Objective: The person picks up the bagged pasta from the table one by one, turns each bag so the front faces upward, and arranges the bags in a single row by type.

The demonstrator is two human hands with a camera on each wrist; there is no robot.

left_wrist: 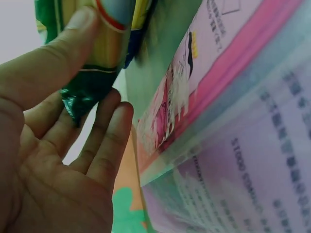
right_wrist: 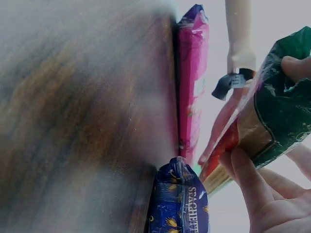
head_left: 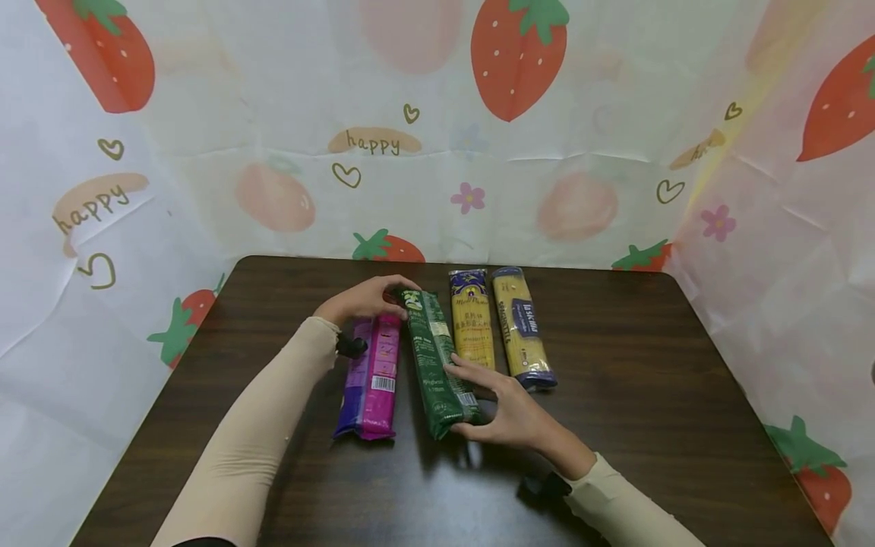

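Observation:
Both hands hold a green spaghetti packet, raised a little off the table and slightly tilted. My left hand grips its far end; in the left wrist view the thumb lies on the front of the packet, with the fingers behind. At the near end, my right hand grips the packet between thumb and fingers, as the right wrist view also shows. A pink and purple packet lies just left, below the left wrist. To the right lie a yellow pasta packet and a spaghetti packet with blue ends.
The dark wooden table carries all the packets. A white sheet printed with strawberries hangs behind it and along both sides. A small black camera is strapped to the left wrist, another to the right.

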